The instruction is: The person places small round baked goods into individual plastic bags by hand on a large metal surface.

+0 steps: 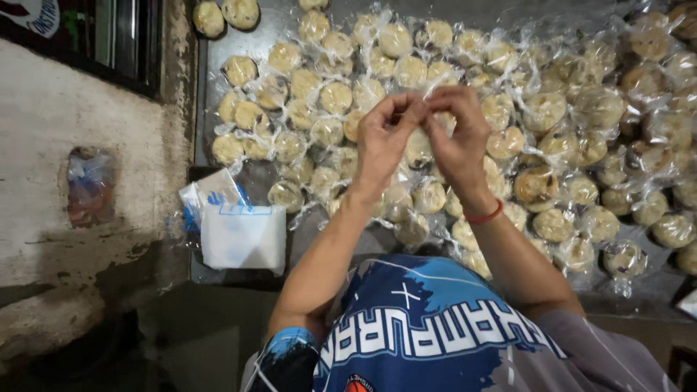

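1. The left hand (382,141) is raised over the metal table (239,43), fingers curled inward, with thumb and forefinger pinched together on the twisted top of a clear plastic wrapper (428,91).
2. The right hand (459,134) meets it from the other side, its fingertips (435,98) closed on the same bit of wrapper, so the two hands touch at the pinch.
3. Both hands are clenched to a tight pinch, not spread; the remaining fingers fold loosely toward the palms.
4. Whether a bun hangs in that wrapper cannot be told, as the hands cover what lies below the pinch.
5. A red band (485,215) circles the right wrist.
6. Under and around the hands, wrapped round buns (335,96) lie packed close across the table, each in its own clear bag, many touching.
7. Two unwrapped buns (225,14) sit at the far left corner.
8. Near the left forearm, a stack of white plastic bags (243,236) rests at the table's near left edge.
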